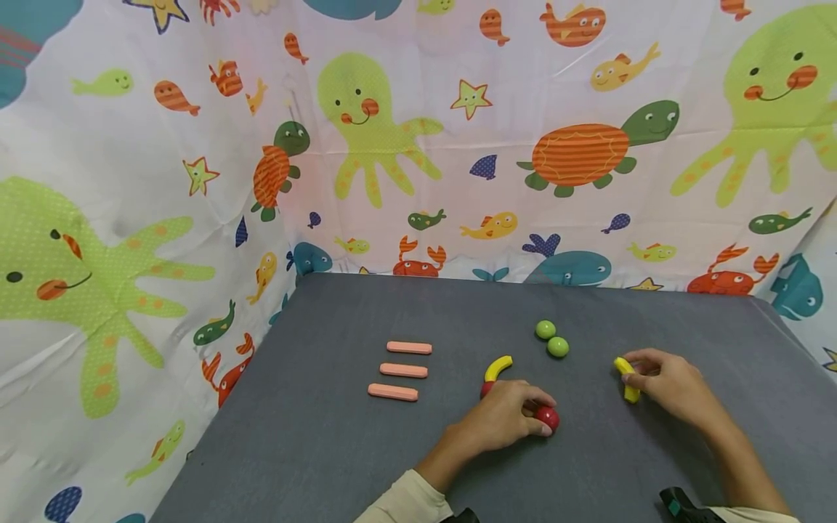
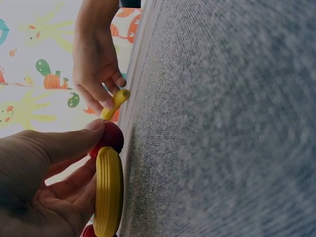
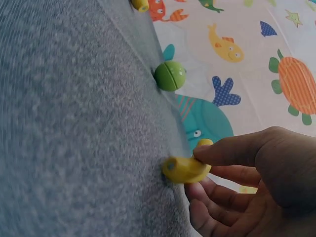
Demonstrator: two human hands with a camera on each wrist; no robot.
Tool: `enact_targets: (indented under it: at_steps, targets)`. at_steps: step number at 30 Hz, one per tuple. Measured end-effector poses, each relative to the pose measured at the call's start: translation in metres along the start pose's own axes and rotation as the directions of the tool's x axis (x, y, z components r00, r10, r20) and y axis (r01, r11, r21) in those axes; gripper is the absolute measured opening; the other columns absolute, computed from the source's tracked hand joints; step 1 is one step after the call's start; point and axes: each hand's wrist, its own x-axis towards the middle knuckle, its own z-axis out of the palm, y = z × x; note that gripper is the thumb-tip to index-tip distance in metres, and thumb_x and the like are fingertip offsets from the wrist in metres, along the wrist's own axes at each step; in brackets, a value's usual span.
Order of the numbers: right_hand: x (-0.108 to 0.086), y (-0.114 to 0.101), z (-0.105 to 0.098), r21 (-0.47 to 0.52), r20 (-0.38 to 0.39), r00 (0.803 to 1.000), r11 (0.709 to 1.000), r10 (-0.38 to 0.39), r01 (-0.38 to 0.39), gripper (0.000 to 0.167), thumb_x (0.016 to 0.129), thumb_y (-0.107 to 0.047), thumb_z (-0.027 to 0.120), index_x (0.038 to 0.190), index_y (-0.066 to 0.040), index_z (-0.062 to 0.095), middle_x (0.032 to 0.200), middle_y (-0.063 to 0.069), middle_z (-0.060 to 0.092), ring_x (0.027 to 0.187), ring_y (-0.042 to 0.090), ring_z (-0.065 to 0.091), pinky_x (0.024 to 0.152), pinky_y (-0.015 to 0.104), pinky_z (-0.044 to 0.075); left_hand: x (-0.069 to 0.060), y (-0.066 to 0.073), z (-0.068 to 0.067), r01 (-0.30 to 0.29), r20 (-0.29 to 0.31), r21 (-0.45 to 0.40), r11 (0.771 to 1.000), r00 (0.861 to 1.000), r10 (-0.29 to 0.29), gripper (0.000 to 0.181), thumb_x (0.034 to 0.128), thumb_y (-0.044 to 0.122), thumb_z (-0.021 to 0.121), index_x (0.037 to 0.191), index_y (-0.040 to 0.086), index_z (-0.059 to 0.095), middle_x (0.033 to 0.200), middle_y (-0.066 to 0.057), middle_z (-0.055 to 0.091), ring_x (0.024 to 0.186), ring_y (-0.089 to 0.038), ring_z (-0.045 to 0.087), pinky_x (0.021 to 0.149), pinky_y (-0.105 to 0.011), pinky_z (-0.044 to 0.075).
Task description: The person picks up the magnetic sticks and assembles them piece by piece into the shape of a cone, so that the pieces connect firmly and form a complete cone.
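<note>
My left hand (image 1: 502, 415) pinches a small red ball (image 1: 547, 417) between thumb and fingers, low over the grey table. Just beyond that hand lies a yellow toy banana (image 1: 498, 367), which partly covers the ball in the left wrist view. A second red ball (image 1: 487, 389) is mostly hidden behind the hand. On the right, my right hand (image 1: 670, 385) holds another yellow toy banana (image 1: 628, 380) between thumb and fingertips. One end of this banana (image 3: 185, 169) is at or close to the tabletop; I cannot tell if it touches.
Three pink sausage-like sticks (image 1: 403, 370) lie in a column left of my left hand. Two green balls (image 1: 558, 347) sit together farther back, between the hands. A curtain with sea animals (image 1: 405, 218) rises behind the table's far edge and along the left side.
</note>
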Motion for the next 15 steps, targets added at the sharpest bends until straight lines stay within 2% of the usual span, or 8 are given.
enact_targets:
  at_steps: [7, 15]
  targets:
    - [-0.001, -0.01, 0.0, 0.069, 0.073, 0.997, 0.998, 0.005, -0.01, 0.046, 0.1, -0.029, 0.075, 0.131, 0.004, 0.066, 0.106, 0.012, 0.071, 0.085, 0.021, 0.061, 0.063, 0.03, 0.049, -0.001, 0.0, 0.001, -0.001, -0.014, 0.001, 1.0, 1.0, 0.001, 0.035, 0.0904, 0.016, 0.086, 0.124, 0.01, 0.078, 0.11, 0.008, 0.073, 0.092, 0.008, 0.064, 0.081, -0.011, 0.051]
    - [-0.003, -0.022, 0.006, 0.135, 0.125, 0.992, 0.991, 0.006, -0.023, 0.045, 0.1, -0.026, 0.075, 0.133, 0.003, 0.065, 0.106, 0.011, 0.073, 0.084, 0.022, 0.062, 0.063, 0.031, 0.052, -0.001, 0.0, 0.0, 0.025, -0.006, -0.028, 0.999, 1.0, -0.025, 0.035, 0.0908, 0.016, 0.086, 0.125, 0.011, 0.078, 0.112, 0.01, 0.074, 0.092, 0.008, 0.064, 0.081, -0.012, 0.052]
